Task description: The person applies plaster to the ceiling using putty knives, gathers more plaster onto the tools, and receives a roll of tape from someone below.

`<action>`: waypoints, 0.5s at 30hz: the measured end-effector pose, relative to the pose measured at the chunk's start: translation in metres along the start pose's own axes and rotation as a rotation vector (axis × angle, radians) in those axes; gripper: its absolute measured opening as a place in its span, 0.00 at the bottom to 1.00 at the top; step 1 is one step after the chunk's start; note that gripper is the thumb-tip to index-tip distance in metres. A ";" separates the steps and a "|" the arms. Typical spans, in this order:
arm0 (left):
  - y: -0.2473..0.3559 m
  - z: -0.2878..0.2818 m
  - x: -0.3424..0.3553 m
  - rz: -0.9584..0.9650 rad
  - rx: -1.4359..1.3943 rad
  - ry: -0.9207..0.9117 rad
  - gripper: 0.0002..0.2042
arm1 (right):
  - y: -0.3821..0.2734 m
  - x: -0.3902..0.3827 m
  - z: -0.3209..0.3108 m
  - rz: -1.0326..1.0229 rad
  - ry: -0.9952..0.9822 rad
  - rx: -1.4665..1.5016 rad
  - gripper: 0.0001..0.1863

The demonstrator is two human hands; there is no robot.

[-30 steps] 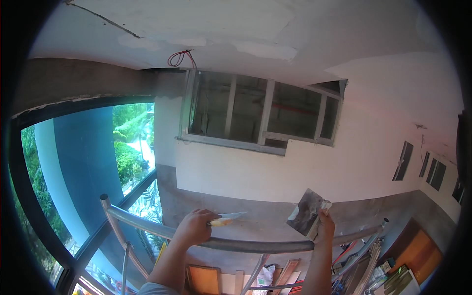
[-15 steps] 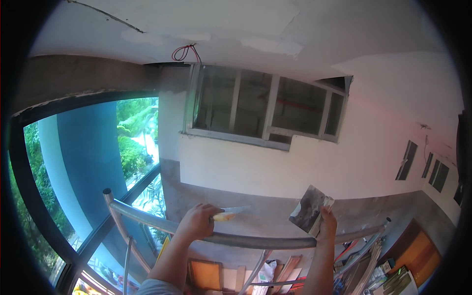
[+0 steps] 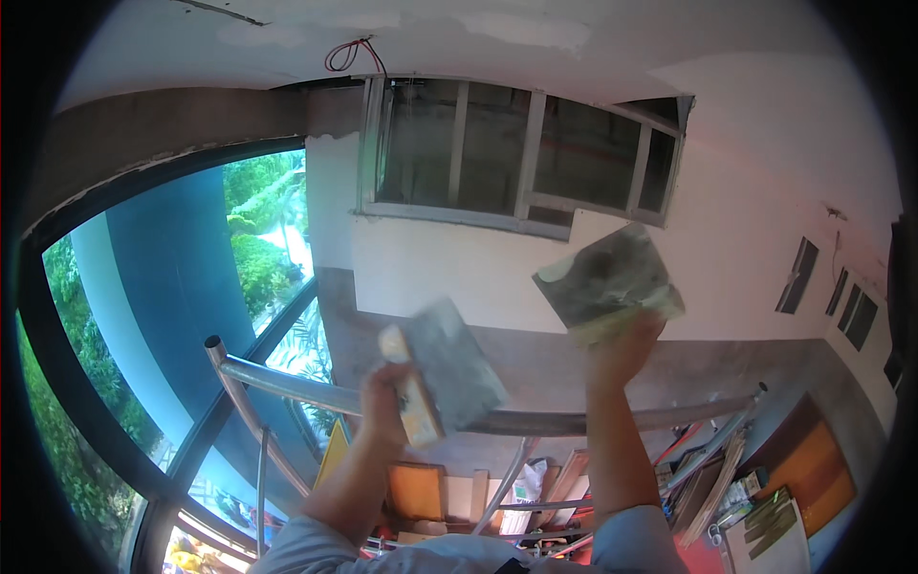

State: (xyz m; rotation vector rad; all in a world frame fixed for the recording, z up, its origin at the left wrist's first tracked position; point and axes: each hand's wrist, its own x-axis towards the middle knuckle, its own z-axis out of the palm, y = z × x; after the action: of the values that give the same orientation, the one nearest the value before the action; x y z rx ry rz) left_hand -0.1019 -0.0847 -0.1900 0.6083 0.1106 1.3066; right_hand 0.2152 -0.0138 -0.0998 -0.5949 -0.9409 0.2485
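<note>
My left hand (image 3: pixel 381 402) is closed on the pale handle of a wide metal putty blade (image 3: pixel 452 364), which is blurred and tilted with its flat face toward me. My right hand (image 3: pixel 623 346) is raised higher, closed on a second putty blade (image 3: pixel 607 273) with smears of light paste on it. The two blades are apart, in front of a pale wall board (image 3: pixel 729 287) below a metal-framed opening (image 3: pixel 492 153).
A curved steel scaffold rail (image 3: pixel 292 383) crosses below my hands. A large window (image 3: pixel 158 316) with greenery outside is at left. Red cable loops (image 3: pixel 344 55) hang from the ceiling (image 3: pixel 717 38). Boards (image 3: pixel 712 488), a sack (image 3: pixel 526 488) and an orange door (image 3: pixel 815 459) are below.
My right hand and its blade have risen. My left hand's blade has turned from nearly edge-on to face-on. The wall and ceiling sit higher in the view.
</note>
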 end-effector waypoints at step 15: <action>-0.034 0.039 -0.023 -0.027 -0.257 0.046 0.24 | -0.048 -0.051 0.011 -1.105 -1.058 0.170 0.14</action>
State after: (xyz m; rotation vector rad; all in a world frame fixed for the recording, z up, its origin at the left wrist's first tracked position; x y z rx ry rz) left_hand -0.0629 -0.1243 -0.1788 0.3570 -0.0120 1.2842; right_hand 0.1745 -0.0718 -0.1021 0.3456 -2.0917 -0.4095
